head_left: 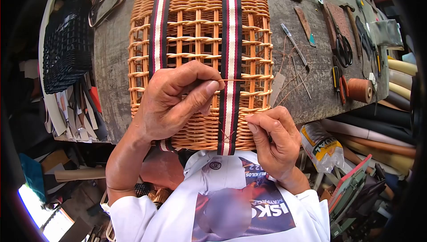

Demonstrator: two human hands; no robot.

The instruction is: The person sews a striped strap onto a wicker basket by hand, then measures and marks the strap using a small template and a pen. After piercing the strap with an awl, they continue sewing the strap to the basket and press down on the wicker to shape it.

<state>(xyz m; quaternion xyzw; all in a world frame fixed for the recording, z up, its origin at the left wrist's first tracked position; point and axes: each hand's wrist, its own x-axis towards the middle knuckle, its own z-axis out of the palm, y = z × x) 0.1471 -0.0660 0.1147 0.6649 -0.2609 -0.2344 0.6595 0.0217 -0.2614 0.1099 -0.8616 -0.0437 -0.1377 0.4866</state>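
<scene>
A wicker basket (pixel 195 30) lies on the table in front of me, crossed by two striped straps in black, dark red and white. My left hand (pixel 178 99) is closed over the basket, thumb and forefinger pinching a thin brown thread (pixel 232 80). The thread runs straight across the right strap (pixel 231 42). Crossed stitches (pixel 227 134) show near that strap's lower end. My right hand (pixel 278 139) is pinched by the basket's lower right edge; whatever its fingertips hold is too small to make out. The left strap (pixel 159 28) is partly hidden behind my left hand.
Right of the basket lie a craft knife (pixel 294 46), a leather-coloured blade sheath (pixel 304 25), scissors (pixel 342 48), a hammer (pixel 353 28) and a spool of brown thread (pixel 359 90). A black woven basket (pixel 67 50) is at the left. Rolled material (pixel 400 86) is stacked at the right.
</scene>
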